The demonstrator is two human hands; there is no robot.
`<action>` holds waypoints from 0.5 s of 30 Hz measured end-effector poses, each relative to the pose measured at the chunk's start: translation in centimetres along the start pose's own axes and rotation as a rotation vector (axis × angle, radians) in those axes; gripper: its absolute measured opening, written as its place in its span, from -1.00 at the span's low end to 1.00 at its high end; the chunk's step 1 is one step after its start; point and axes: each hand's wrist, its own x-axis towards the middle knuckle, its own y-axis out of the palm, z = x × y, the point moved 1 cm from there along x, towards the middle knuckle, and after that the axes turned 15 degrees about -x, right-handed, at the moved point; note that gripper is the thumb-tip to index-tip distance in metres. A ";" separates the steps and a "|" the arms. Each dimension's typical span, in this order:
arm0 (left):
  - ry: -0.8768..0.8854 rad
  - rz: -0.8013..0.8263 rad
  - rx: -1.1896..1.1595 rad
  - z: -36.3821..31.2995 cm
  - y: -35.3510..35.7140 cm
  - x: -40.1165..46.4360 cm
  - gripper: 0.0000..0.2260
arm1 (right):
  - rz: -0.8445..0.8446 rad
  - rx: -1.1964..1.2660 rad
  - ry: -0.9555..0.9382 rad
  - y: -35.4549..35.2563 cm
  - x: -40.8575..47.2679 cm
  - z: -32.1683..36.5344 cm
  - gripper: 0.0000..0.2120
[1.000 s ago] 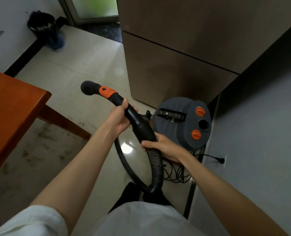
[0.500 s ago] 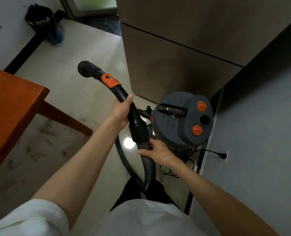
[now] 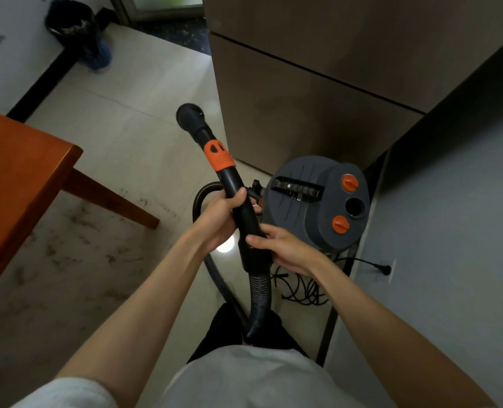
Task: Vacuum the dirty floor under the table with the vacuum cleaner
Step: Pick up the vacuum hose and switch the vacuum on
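A black vacuum hose handle (image 3: 215, 160) with an orange collar rises in front of me, its open end (image 3: 189, 113) pointing up and away. My left hand (image 3: 223, 216) grips the handle below the collar. My right hand (image 3: 276, 245) holds it lower, just above the ribbed hose (image 3: 260, 295). The grey canister vacuum (image 3: 315, 201) with two orange knobs stands on the floor to the right of my hands. Dark dirt marks the floor (image 3: 76, 254) under the orange-brown wooden table (image 3: 12, 178) on the left.
A tall brown cabinet (image 3: 317, 92) stands behind the vacuum, a grey wall (image 3: 456, 231) to the right. The power cord (image 3: 303, 287) lies coiled by the canister, its plug (image 3: 384, 267) in the wall. A dark mop and bucket (image 3: 76, 33) stand at the far left wall.
The hose handle has swung upright, its open end moving from the left toward the middle. My right hand has shifted up from the ribbed hose onto the rigid handle.
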 end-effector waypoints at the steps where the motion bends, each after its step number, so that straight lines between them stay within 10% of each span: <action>1: 0.000 -0.005 0.022 0.0 0.1 -0.2 -0.94 | -0.019 -0.039 -0.007 0.0 0.0 -0.1 -0.69; 10: 0.006 -0.164 -0.082 1.6 1.4 1.4 -0.73 | -0.135 -0.239 0.048 -3.6 -1.6 -2.1 -0.78; 15: -0.017 -0.134 -0.058 3.4 2.4 3.3 -0.79 | -0.674 -0.525 0.263 -9.6 -1.1 -7.3 -0.81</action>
